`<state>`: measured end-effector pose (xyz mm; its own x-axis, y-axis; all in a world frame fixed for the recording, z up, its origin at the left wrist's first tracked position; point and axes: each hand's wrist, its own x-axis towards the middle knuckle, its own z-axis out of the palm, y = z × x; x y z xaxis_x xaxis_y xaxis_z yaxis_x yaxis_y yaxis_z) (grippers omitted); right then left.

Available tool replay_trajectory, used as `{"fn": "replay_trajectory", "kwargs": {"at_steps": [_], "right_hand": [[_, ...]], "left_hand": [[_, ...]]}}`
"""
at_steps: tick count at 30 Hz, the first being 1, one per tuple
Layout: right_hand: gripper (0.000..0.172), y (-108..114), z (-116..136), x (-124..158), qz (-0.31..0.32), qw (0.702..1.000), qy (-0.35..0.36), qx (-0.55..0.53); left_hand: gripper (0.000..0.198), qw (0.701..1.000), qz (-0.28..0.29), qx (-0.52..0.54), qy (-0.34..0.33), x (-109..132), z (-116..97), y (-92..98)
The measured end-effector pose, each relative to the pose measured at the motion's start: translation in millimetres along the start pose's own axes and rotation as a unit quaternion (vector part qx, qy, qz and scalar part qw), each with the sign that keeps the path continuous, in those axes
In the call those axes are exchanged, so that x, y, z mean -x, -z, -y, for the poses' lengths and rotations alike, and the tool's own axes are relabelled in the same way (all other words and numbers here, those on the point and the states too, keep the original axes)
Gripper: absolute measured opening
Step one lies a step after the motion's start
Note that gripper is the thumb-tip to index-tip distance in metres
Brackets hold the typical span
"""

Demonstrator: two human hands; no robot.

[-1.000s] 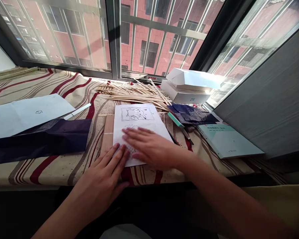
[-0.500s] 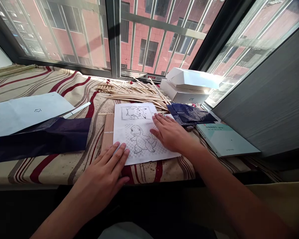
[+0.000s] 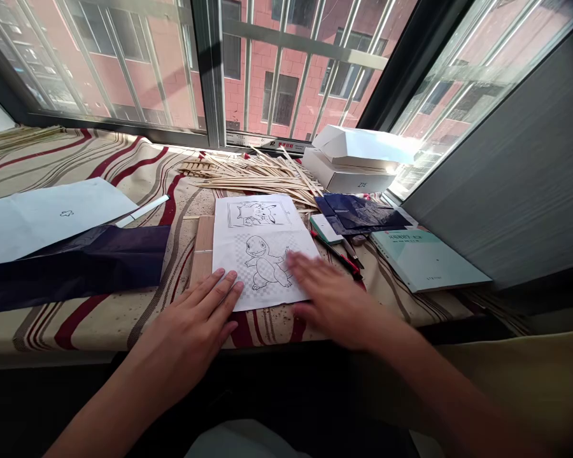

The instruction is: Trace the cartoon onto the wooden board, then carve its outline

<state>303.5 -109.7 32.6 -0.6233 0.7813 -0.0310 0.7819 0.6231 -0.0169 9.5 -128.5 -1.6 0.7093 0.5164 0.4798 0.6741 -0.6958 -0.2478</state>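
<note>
The left hand (image 3: 186, 312) lies flat and open with its fingers spread. Its fingertips rest on the bottom edge of a sheet of white paper (image 3: 229, 273). It is not pinching anything. The right hand (image 3: 334, 299) is blurry. It is open with its fingers apart, right over the paper's right side, and it holds nothing. I cannot tell if it touches the paper.

The paper lies flat in the middle of a surface covered by a striped cloth (image 3: 90, 324), with red and brown lines. A cartoon lizard drawing (image 3: 262, 264) is on the paper, and a smaller drawing (image 3: 251, 213) is above it. A wooden strip (image 3: 203, 245) lies just by the paper's left edge.

Behind the paper is a big pile of thin wooden sticks (image 3: 253, 175). To the left are a dark blue sheet (image 3: 76, 270) and a white sheet (image 3: 48, 219). To the right are a red and black pen (image 3: 337, 254), a second dark blue sheet (image 3: 363, 213), a green and white block (image 3: 322, 228) and a book (image 3: 427, 257). A white ZTE box (image 3: 346, 175) sits by the window (image 3: 291, 63).
</note>
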Motion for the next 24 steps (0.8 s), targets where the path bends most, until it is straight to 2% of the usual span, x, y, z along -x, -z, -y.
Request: {"fn": "replay_trajectory", "kwargs": {"at_steps": [1, 2, 3, 5, 6, 7, 8, 10, 11, 12, 13, 14, 16, 17, 20, 21, 24], "right_hand": [[0.08, 1.1, 0.9, 2.2, -0.009, 0.996, -0.09, 0.026], [0.081, 2.4, 2.9, 4.2, -0.042, 0.988, -0.145, 0.046], [0.081, 3.3, 6.2, 5.7, -0.075, 0.987, -0.131, 0.047], [0.078, 2.6, 13.7, 7.7, -0.106, 0.994, 0.015, 0.014], [0.08, 1.0, 15.5, 8.4, -0.085, 0.991, 0.099, -0.005], [0.082, -0.9, 14.8, 9.4, -0.069, 0.988, 0.136, -0.019], [0.08, -2.8, 11.5, 10.9, -0.061, 0.99, 0.122, -0.022], [0.079, -5.0, 1.0, 15.2, -0.058, 0.997, -0.045, 0.004], [0.076, -5.2, -3.5, 17.6, -0.07, 0.99, -0.119, 0.021], [0.075, -5.1, -5.9, 19.7, -0.099, 0.982, -0.155, 0.034], [0.075, -5.0, -5.9, 21.3, -0.131, 0.981, -0.141, 0.035], [0.074, -5.3, -4.0, 22.4, -0.145, 0.986, -0.079, 0.023], [0.075, -7.1, 1.1, 24.2, -0.108, 0.991, 0.082, -0.007], [0.076, -8.4, 2.1, 25.4, -0.101, 0.991, 0.09, -0.013], [0.075, -10.5, -4.7, 30.9, -0.173, 0.983, -0.067, 0.011], [0.073, -10.0, -7.8, 32.3, -0.195, 0.977, -0.083, 0.003], [0.064, -6.1, -10.1, 30.1, -0.193, 0.98, -0.03, -0.031]], "left_hand": [[0.047, 1.0, -0.001, 0.004, 0.002, 0.3, 0.1, -0.8], [0.046, 1.0, -0.002, 0.008, 0.003, 0.7, 0.1, -1.5], [0.046, 1.0, -0.003, 0.01, 0.006, 1.1, 0.0, -2.3], [0.046, 1.0, -0.009, 0.012, 0.01, 1.8, 0.2, -3.3], [0.047, 1.0, -0.012, 0.014, 0.011, 2.1, 0.6, -3.6], [0.047, 1.0, -0.012, 0.017, 0.011, 2.2, 1.2, -3.4], [0.047, 1.0, -0.01, 0.021, 0.01, 2.0, 2.1, -3.0], [0.046, 1.0, -0.004, 0.025, 0.004, 0.3, 4.5, -0.9], [0.046, 1.0, -0.003, 0.023, 0.0, -1.2, 5.8, 0.6], [0.046, 1.0, -0.004, 0.018, -0.005, -3.2, 7.1, 2.3], [0.046, 1.0, -0.006, 0.012, -0.012, -5.6, 8.4, 4.1], [0.045, 1.0, -0.007, 0.004, -0.02, -8.4, 9.6, 5.8], [0.043, 0.999, -0.002, -0.011, -0.035, -14.4, 11.7, 8.7], [0.042, 0.999, 0.004, -0.018, -0.044, -17.5, 12.7, 9.7], [0.041, 0.996, 0.023, -0.037, -0.073, -26.0, 16.5, 11.1], [0.041, 0.996, 0.033, -0.038, -0.076, -28.5, 18.4, 11.3], [0.035, 0.995, 0.079, -0.007, -0.064, -35.8, 27.1, 13.1]]}}
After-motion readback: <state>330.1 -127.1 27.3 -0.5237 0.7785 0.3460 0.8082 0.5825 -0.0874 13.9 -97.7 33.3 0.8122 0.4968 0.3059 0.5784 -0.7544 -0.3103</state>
